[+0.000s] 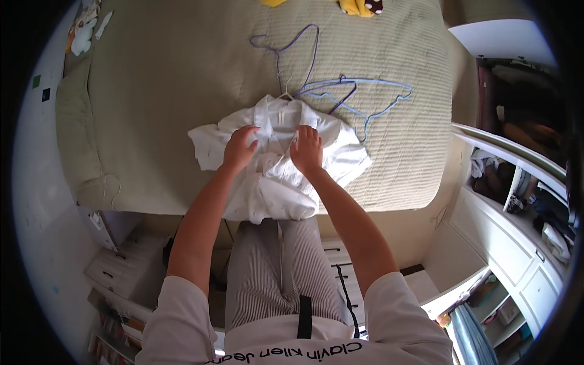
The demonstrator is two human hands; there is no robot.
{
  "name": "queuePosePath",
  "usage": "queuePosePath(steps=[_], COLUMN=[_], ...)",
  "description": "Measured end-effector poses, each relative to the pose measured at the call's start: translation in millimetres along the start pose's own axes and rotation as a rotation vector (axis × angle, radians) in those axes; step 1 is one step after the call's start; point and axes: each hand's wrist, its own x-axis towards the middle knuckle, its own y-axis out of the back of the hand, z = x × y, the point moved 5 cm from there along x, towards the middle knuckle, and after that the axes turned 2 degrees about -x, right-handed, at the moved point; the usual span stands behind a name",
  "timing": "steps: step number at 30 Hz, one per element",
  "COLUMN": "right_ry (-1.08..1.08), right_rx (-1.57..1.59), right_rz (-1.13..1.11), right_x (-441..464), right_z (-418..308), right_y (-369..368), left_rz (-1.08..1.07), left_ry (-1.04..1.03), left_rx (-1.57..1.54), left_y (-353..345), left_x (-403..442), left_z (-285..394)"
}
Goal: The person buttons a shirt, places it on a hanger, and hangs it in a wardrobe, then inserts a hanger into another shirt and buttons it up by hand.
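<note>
A white short-sleeved shirt (277,188) lies on the bed with its collar away from me, and its lower part bunches at the near edge. The hook of a hanger (287,94) sticks out at the collar; its body is hidden inside the shirt. My left hand (241,149) is closed on the shirt's left front below the collar, thumb towards the middle. On the opposite front edge, my right hand (307,149) has its fingers bent over the cloth. Fabric partly hides both hands' fingertips.
Beyond the shirt, a purple hanger (316,52) and a light blue hanger (380,81) overlap on the ribbed bedspread (152,73). A yellow item (360,6) lies at the far edge. Open cupboards with clothes (517,109) stand to the right, drawers (118,261) at lower left.
</note>
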Motion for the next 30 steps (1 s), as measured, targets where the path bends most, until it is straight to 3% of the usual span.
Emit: queuePosePath(steps=[1,4,8,11,14,15,19,24,28,30], right_ry=[0.015,0.074,-0.043,-0.098,-0.084,-0.054,-0.022,-0.049,-0.027,-0.057], right_rx=[-0.013,-0.018,0.021,-0.085,-0.112,-0.069,-0.008,0.127,-0.111,0.078], right_rz=[-0.053,0.026,-0.042,-0.197,-0.318,-0.305,-0.175,0.033,0.14,0.154], right_x=[13,45,71,79,78,75,43,-9,-52,-69], right_z=[0,-3,4,9,5,5,15,25,16,18], right_y=[-3,-9,-24,-36,-29,-22,6,68,123,144], left_rz=[-0.128,-0.139,-0.104,-0.11,-0.326,-0.226,-0.125,-0.037,0.061,0.089], left_ry=[0.035,0.036,0.237,0.239,0.287,0.203,0.202,-0.098,-0.196,-0.253], left_rx=[-0.014,0.402,0.392,0.503,0.184,0.129,-0.029,-0.028,-0.049,-0.039], left_y=[-6,-6,-24,-19,-19,-12,6,57,113,143], left_x=[13,38,39,43,39,34,6,-35,-71,-87], left_z=[1,22,-12,-20,-22,-11,11,69,103,118])
